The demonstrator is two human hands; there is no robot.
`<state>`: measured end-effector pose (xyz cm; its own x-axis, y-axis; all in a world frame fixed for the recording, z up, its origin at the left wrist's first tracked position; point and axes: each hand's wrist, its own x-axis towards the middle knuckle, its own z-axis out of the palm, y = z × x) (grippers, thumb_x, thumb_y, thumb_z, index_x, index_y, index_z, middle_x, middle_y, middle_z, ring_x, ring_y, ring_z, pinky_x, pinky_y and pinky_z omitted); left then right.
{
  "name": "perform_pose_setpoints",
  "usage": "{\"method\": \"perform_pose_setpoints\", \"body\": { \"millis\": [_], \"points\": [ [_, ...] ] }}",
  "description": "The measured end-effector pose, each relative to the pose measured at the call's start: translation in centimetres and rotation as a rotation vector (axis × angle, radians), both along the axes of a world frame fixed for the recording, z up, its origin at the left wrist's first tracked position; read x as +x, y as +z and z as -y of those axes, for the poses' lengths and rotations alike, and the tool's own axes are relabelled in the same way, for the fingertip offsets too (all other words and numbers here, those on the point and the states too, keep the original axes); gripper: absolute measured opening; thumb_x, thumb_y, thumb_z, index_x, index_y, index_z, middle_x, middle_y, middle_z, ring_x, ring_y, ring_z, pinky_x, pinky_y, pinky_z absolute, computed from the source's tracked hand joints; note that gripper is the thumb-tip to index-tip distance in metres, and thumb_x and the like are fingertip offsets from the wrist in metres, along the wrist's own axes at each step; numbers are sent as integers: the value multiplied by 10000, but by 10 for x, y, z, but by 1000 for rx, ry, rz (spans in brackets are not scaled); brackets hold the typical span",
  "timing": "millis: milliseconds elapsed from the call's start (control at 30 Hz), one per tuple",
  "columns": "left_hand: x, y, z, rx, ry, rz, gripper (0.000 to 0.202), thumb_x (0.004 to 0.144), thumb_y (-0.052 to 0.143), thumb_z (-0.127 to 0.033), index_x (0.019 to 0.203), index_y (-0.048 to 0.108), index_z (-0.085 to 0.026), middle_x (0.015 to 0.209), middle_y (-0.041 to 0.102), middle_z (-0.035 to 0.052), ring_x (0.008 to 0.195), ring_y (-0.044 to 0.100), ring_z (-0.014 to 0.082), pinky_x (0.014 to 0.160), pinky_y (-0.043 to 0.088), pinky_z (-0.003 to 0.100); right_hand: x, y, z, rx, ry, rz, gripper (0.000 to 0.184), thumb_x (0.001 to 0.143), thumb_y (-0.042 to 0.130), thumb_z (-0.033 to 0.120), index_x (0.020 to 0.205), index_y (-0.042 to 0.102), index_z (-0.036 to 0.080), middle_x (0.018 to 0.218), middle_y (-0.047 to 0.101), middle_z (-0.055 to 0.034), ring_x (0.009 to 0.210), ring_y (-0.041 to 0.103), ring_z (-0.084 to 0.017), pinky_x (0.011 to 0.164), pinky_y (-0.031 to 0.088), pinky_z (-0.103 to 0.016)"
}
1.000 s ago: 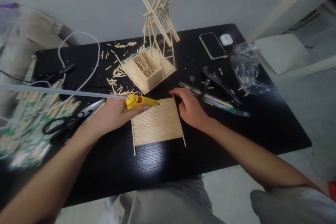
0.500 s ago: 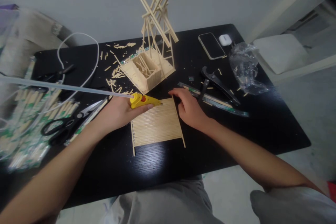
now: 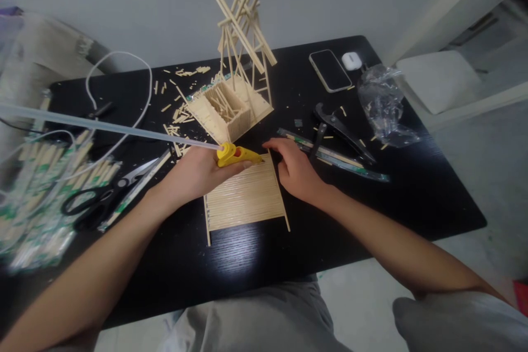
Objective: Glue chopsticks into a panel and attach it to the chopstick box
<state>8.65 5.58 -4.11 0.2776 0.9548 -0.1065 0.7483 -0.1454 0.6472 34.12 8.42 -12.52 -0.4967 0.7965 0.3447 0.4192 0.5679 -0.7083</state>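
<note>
My left hand (image 3: 193, 176) is closed around a yellow glue gun (image 3: 237, 155) with a long clear glue stick (image 3: 103, 127) trailing out to the left. Its nozzle lies at the far edge of a flat panel of wooden sticks (image 3: 246, 196) on the black table (image 3: 165, 264). My right hand (image 3: 295, 172) rests on the panel's far right corner, fingers curled and pressing down on the sticks.
Behind the panel stands a stick box with a tall stick tower (image 3: 231, 104). Black scissors (image 3: 99, 198) and wrapped chopsticks (image 3: 33, 203) lie left. Pliers (image 3: 338, 129), a phone (image 3: 330, 70), an earbud case (image 3: 352, 60) and a plastic bag (image 3: 381, 104) lie right. A white cable (image 3: 124, 88) loops at the back left.
My left hand has slid the glue gun to the right along the panel's far edge, closer to my right hand. My right hand has stayed on the corner.
</note>
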Motion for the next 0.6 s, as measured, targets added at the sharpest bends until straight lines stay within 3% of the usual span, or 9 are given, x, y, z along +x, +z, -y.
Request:
{"method": "perform_pose_setpoints", "body": {
  "millis": [433, 600],
  "points": [
    [13, 0, -5, 45, -5, -22, 429, 959, 667, -612, 840, 739, -206, 814, 759, 36, 747, 693, 217, 676, 471, 320, 0, -1, 0, -20, -9, -14, 674, 743, 437, -76, 1307, 633, 238, 1353, 705, -133, 1355, 647, -299, 1166, 558, -579],
    [16, 5, -2, -17, 17, -63, 469, 962, 630, -641, 926, 783, -198, 845, 777, 62, 747, 694, 235, 662, 465, 325, 0, 0, -1, -3, 6, -16, 652, 745, 433, -75, 1300, 639, 198, 1336, 708, -159, 1346, 649, -303, 1161, 564, -571]
  ]
}}
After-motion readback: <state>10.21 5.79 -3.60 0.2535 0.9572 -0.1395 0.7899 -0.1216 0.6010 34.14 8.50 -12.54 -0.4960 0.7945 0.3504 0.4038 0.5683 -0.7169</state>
